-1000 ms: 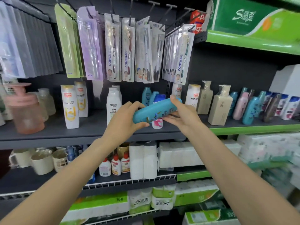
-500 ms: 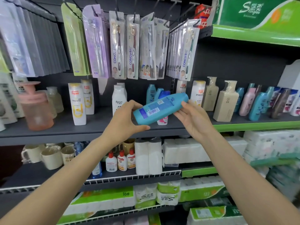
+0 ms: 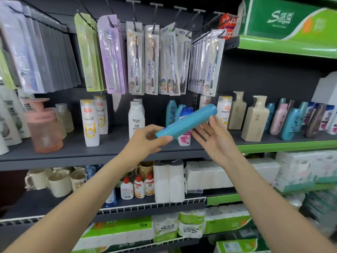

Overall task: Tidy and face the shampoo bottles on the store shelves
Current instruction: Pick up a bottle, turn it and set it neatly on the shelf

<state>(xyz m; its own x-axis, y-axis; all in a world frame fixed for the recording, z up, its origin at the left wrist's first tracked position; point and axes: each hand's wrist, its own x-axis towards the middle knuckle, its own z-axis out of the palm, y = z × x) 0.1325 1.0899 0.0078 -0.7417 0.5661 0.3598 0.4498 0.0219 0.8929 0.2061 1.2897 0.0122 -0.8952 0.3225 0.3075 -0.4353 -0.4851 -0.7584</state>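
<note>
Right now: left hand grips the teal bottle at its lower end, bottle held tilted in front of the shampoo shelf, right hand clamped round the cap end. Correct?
Not quite. The right hand isn't clamped round the cap end: the head view shows it open, palm up, fingers straight beside the teal bottle. The rest holds: the left hand grips the lower end, bottle tilted in front of the shampoo shelf.

Two bare forearms reach up from the lower corners of the view, with no sleeve, cuff or glove on either. The left hand (image 3: 145, 141) and the right hand (image 3: 217, 141) are bare too: no ring, no watch, no bracelet or band at either wrist. The arms are slim and smooth, with no marks or tattoos to be seen. Fingernails cannot be made out clearly.
</note>
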